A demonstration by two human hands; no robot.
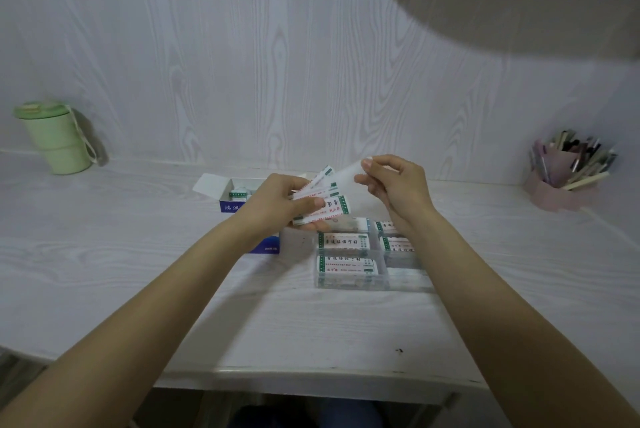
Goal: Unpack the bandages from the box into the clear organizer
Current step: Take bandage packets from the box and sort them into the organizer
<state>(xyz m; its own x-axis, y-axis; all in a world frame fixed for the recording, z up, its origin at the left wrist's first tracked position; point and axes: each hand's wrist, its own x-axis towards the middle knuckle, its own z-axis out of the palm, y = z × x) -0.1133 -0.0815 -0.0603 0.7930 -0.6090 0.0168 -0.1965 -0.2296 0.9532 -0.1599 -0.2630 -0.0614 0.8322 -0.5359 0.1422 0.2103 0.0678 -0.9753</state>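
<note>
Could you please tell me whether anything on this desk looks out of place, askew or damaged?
Nothing stands out. The blue-and-white cardboard box sits open, and the clear plastic organizer holds bandage packs lying flat in its compartments.

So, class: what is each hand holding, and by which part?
The left hand grips a fanned bunch of bandages by their left ends. The right hand pinches the top edge of a translucent white sheet between thumb and fingers.
</note>
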